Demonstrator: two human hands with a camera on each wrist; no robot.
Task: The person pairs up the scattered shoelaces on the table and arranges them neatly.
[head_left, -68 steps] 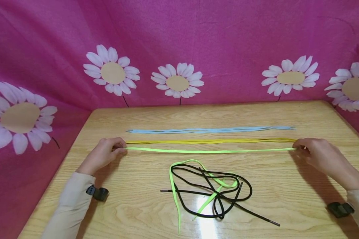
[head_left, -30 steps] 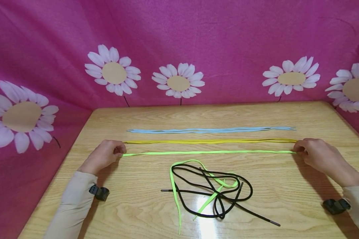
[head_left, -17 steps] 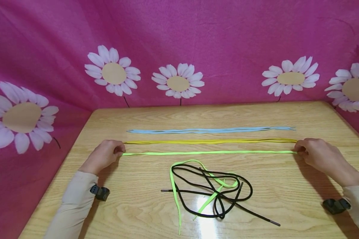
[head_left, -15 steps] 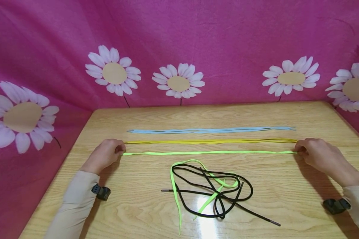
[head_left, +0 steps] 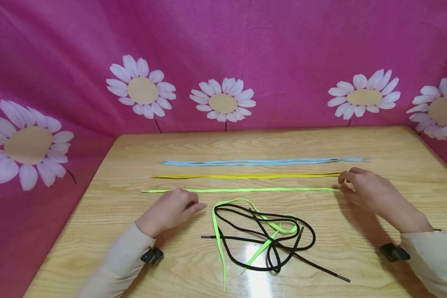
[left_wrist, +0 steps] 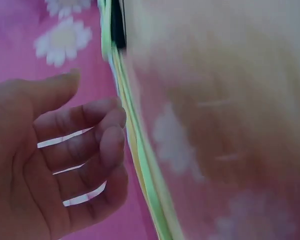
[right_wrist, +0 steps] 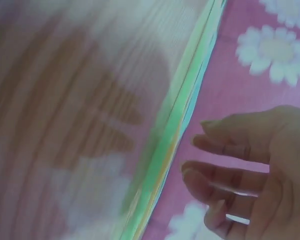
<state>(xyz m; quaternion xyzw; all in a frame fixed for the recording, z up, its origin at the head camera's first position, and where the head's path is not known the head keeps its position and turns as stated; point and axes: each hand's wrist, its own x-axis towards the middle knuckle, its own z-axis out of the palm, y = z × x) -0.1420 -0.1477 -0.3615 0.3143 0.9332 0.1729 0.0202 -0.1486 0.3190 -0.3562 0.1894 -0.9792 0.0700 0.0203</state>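
Observation:
A neon green shoelace [head_left: 246, 190] stretches straight across the table, nearest of three parallel lines. My left hand [head_left: 171, 213] has its fingers loosely bent and holds nothing, between that lace and the tangle. In the left wrist view its thumb stands apart from the fingers [left_wrist: 85, 155]. Over the right end of the green lace and the yellow shoelace [head_left: 246, 176] is my right hand [head_left: 372, 196], covering their ends in the head view. The right wrist view shows its relaxed fingers [right_wrist: 225, 180] with nothing between them. A black shoelace [head_left: 242, 239] lies tangled with another green shoelace [head_left: 218, 231].
Farthest back lies a pale blue shoelace [head_left: 253, 162], doubled and roughly straight. Behind and left of the wooden table [head_left: 97, 244] hangs a magenta cloth [head_left: 283, 49] with white daisies. Each sleeve carries a small black wrist camera [head_left: 152, 255].
Both hands have let go of the straight green lace, which was lowered toward me onto the table. My left hand has moved right and nearer; my right hand has shifted left.

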